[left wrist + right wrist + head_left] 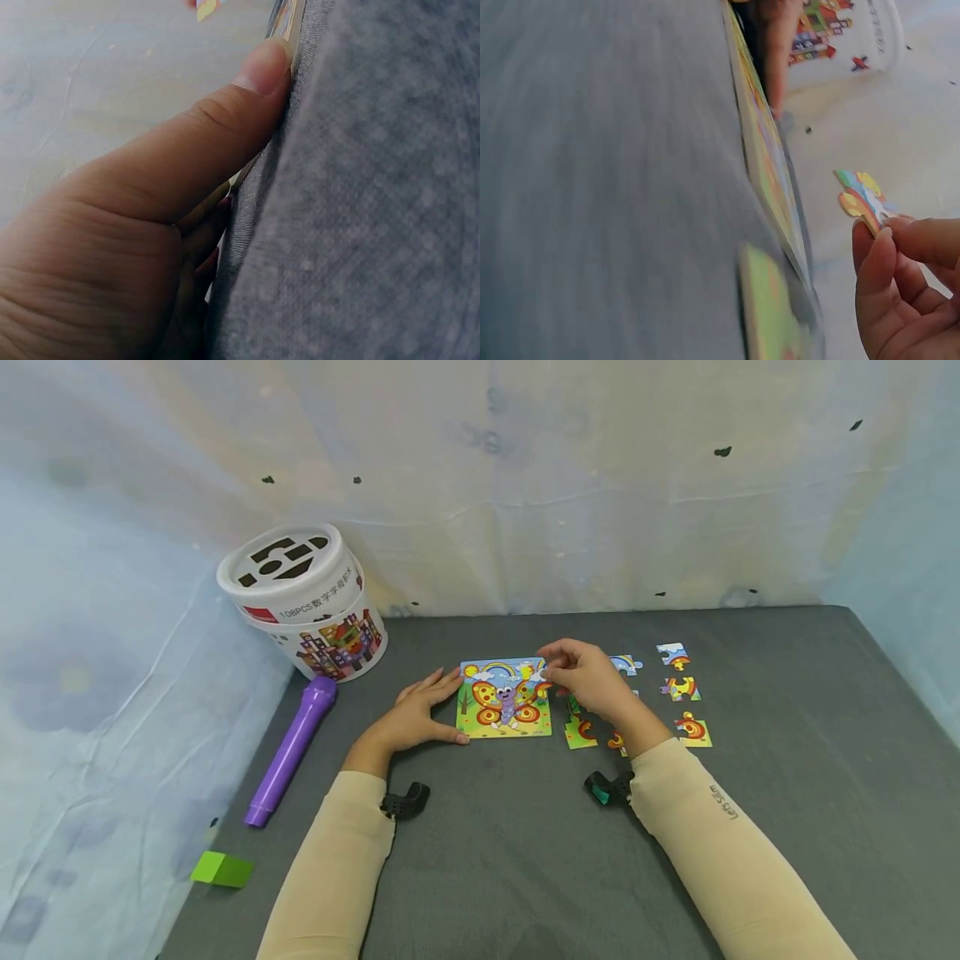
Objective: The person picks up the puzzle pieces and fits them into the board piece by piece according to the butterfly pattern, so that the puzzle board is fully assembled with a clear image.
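A butterfly puzzle board (491, 727) lies flat on the grey table. My left hand (412, 717) rests along its left side, fingers spread and fairly straight, the thumb (262, 71) touching the lower left corner. Over the board's upper right corner, my right hand (592, 681) pinches a puzzle piece (864, 193) between thumb and fingertips. That piece shows a rainbow stripe and yellow shapes, and is raised above the board in the right wrist view. Loose puzzle pieces (581, 734) lie right of the board, some partly hidden under my right hand and wrist.
Further right stands a column of loose pieces (682, 688). A white block bucket (330, 639) with a slotted lid stands at the back left. A purple tube (292, 752) and a green block (222, 869) lie near the left table edge. Patterned cloth hangs behind.
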`<act>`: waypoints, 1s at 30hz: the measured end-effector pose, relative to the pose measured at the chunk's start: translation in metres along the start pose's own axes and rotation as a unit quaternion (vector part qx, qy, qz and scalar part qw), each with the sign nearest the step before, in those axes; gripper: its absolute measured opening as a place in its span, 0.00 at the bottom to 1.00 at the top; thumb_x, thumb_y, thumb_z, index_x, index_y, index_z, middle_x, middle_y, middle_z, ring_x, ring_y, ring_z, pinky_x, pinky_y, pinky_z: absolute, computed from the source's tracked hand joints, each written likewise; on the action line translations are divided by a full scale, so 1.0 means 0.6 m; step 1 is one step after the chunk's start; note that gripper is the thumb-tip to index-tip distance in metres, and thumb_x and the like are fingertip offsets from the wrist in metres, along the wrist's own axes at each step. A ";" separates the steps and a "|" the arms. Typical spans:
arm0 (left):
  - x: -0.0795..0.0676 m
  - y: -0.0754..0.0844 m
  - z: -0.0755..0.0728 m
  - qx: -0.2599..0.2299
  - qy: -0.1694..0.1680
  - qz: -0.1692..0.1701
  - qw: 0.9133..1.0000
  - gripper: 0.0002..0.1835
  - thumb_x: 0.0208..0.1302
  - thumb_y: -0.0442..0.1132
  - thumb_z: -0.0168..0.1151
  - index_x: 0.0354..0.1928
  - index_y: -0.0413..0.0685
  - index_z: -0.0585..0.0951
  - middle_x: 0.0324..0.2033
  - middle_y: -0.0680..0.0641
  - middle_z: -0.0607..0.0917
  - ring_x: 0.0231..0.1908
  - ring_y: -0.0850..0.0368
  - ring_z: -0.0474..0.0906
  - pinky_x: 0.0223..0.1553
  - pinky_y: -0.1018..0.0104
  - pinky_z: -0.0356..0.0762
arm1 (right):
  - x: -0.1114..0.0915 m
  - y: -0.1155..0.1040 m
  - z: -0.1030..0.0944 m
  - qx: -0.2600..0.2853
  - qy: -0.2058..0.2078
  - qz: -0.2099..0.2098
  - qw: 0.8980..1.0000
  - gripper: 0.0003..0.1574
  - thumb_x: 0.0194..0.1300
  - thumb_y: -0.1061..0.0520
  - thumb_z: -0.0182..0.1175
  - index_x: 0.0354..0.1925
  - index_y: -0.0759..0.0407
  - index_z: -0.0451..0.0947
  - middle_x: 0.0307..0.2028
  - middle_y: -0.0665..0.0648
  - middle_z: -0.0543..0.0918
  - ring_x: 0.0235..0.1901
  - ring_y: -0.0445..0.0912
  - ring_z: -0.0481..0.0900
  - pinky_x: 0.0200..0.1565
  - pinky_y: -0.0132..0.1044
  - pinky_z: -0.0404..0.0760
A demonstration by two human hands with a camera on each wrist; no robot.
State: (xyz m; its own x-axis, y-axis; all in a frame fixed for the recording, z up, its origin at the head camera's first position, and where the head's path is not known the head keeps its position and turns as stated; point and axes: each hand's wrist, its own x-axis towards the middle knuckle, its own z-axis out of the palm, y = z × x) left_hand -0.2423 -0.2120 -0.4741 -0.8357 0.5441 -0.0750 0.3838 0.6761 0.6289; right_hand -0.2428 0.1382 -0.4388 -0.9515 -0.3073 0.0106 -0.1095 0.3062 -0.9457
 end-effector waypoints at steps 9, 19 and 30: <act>0.003 0.000 0.001 -0.009 -0.002 -0.005 1.000 0.63 0.57 0.64 0.83 0.89 0.58 0.57 0.86 0.59 0.51 0.85 0.53 0.36 0.80 0.44 0.31 | 0.043 -0.010 0.059 0.030 0.006 0.050 0.998 0.17 0.80 0.64 0.65 0.64 0.65 0.84 0.43 0.65 0.85 0.40 0.59 0.89 0.46 0.51 0.88; 0.001 0.002 0.001 -0.005 -0.002 -0.009 1.000 0.62 0.59 0.63 0.83 0.89 0.59 0.57 0.86 0.58 0.51 0.85 0.53 0.36 0.80 0.42 0.31 | 0.087 -0.014 0.100 0.041 0.016 0.104 0.994 0.18 0.82 0.63 0.62 0.65 0.67 0.82 0.47 0.64 0.86 0.41 0.55 0.89 0.43 0.44 0.89; 0.002 -0.007 0.004 -0.013 0.006 0.002 1.000 0.63 0.57 0.66 0.82 0.88 0.56 0.59 0.86 0.56 0.54 0.85 0.49 0.38 0.79 0.41 0.32 | 0.073 -0.039 0.108 -0.203 -0.033 0.016 0.979 0.23 0.85 0.56 0.59 0.70 0.64 0.80 0.61 0.64 0.83 0.58 0.57 0.82 0.58 0.53 0.82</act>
State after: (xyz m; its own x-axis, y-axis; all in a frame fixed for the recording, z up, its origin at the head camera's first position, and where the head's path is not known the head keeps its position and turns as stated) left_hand -0.2439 -0.2134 -0.4786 -0.8386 0.5410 -0.0633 0.3771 0.6605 0.6492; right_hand -0.2631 0.0593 -0.4371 -0.9370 -0.3458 -0.0507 -0.1981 0.6449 -0.7381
